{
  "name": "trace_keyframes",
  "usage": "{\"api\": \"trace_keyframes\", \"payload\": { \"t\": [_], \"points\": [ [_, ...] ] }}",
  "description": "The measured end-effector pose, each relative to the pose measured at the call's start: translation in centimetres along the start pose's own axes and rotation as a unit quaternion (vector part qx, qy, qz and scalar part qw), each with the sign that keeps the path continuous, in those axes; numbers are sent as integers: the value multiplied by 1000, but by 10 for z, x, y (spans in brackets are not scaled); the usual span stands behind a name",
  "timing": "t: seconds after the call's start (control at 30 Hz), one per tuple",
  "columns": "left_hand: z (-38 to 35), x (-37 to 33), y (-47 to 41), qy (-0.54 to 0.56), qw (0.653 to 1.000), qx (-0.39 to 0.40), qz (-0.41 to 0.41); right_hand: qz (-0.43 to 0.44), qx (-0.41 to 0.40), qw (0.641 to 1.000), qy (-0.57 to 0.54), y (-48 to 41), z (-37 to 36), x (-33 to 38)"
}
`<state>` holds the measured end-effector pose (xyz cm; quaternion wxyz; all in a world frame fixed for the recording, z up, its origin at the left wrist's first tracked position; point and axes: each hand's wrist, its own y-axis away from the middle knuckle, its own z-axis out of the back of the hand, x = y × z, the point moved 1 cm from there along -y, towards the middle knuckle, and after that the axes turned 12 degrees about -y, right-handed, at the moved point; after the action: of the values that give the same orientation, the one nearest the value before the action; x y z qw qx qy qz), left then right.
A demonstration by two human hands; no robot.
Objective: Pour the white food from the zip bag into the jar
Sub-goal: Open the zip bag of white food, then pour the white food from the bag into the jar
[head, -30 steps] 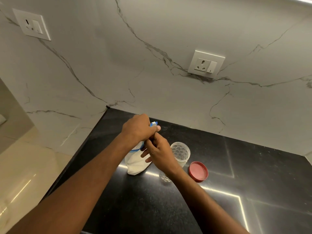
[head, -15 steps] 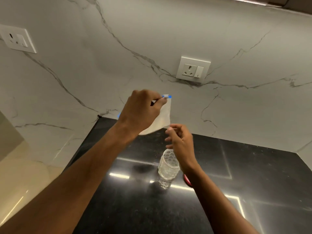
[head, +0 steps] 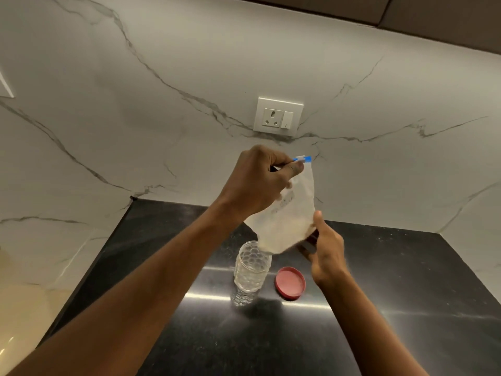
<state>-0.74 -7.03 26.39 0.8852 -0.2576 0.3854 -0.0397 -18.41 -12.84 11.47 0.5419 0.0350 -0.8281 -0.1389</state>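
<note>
A clear zip bag [head: 290, 221] with a blue zipper strip hangs in the air, white food gathered in its lower end. My left hand [head: 260, 183] pinches the bag's top edge by the blue strip. My right hand [head: 325, 248] touches the bag's lower right side with thumb and fingers. The bag's bottom hangs just above the rim of a clear dimpled jar [head: 250, 272], which stands upright without a lid on the black counter [head: 393, 308]. The jar looks empty.
A red lid [head: 290, 285] lies flat on the counter just right of the jar. A marble wall with a white socket plate [head: 278, 116] rises behind. The counter's left edge drops to a beige floor [head: 27, 308].
My left hand lifted the bag off the counter and carried it right, over the jar. My right hand let go of the zipper, then came up to the bag's lower side.
</note>
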Motion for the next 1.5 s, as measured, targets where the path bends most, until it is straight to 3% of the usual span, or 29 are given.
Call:
{"api": "trace_keyframes", "payload": {
  "t": [0.27, 0.63, 0.87, 1.17, 1.5],
  "points": [
    [-33, 22, 21, 154, 982, 50, 102, -1, -29, 996, -81, 4, 53, 24],
    [-53, 90, 59, 265, 931, 93, 232, 111, -14, 992, -59, 3, 65, 54],
    [-67, 98, 61, 270, 930, 98, 230, 150, -17, 988, -19, 0, 71, 61],
    [-71, 114, 71, 281, 919, 57, 270, 228, 43, 972, 44, 3, 64, 73],
    [-75, 114, 76, 294, 917, 44, 266, 247, 106, 959, 93, 4, 62, 72]
  ]
}}
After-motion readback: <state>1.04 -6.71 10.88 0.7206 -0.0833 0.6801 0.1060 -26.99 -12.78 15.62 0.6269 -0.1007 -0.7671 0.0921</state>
